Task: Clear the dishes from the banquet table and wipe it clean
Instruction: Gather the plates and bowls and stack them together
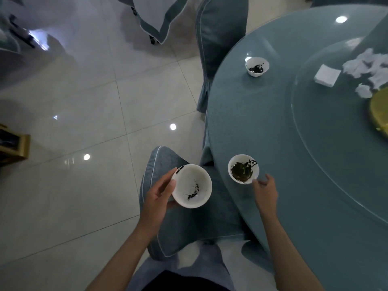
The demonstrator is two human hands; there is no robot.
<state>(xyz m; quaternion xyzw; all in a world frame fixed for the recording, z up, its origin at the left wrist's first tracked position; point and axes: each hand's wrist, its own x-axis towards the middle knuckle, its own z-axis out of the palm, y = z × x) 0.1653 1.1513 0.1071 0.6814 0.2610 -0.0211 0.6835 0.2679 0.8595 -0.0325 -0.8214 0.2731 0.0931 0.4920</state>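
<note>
My left hand (159,196) holds a white bowl (192,185) with dark scraps in it, off the table and above a blue chair seat. My right hand (265,192) reaches over the edge of the round blue-grey banquet table (262,122), fingers apart, fingertips touching or nearly touching the rim of a second white bowl (243,169) with dark leafy leftovers. A third small white bowl (257,66) with dark residue stands farther along the table edge.
A glass turntable (327,148) covers the table's middle, carrying a folded white napkin (327,76), crumpled tissues (369,68) and a yellow plate (379,114). Blue-covered chairs (220,38) stand at the table edge. Glossy tiled floor (84,101) lies to the left.
</note>
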